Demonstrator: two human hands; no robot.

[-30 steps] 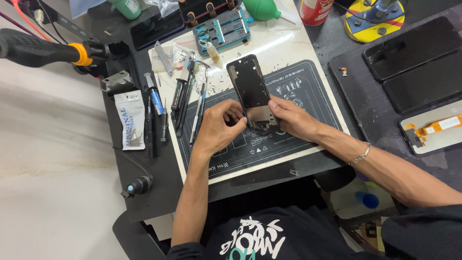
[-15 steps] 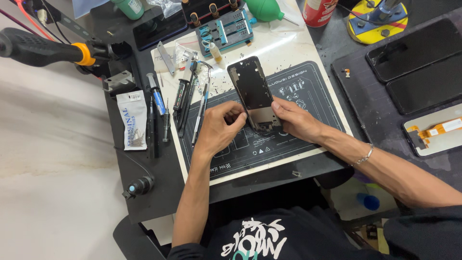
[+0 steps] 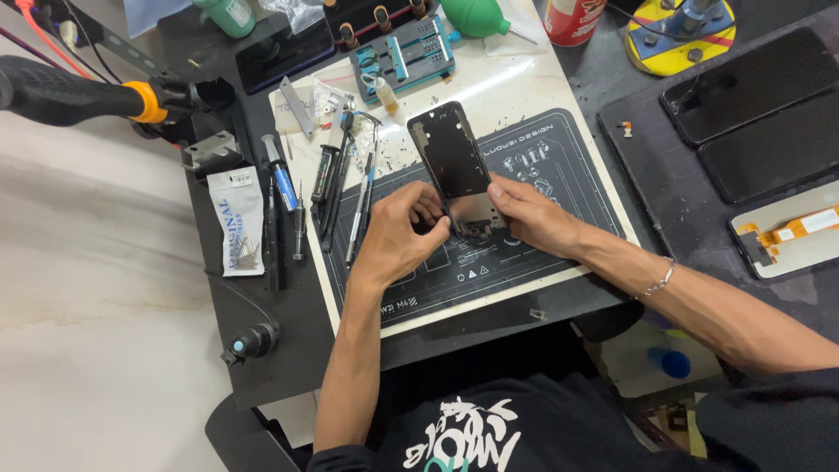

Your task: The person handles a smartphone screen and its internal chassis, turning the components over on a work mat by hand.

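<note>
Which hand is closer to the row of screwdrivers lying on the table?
Left. The left hand is just beside the screwdrivers, at the phone frame's lower end. The right hand is across the frame, farther away.

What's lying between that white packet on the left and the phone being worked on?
Between the white packet and the opened phone, the head view shows a row of screwdrivers and tweezers.

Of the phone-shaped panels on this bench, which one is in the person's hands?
The opened phone frame on the dark mat, gripped at its lower end by both hands; the other panels lie untouched far right.
</note>
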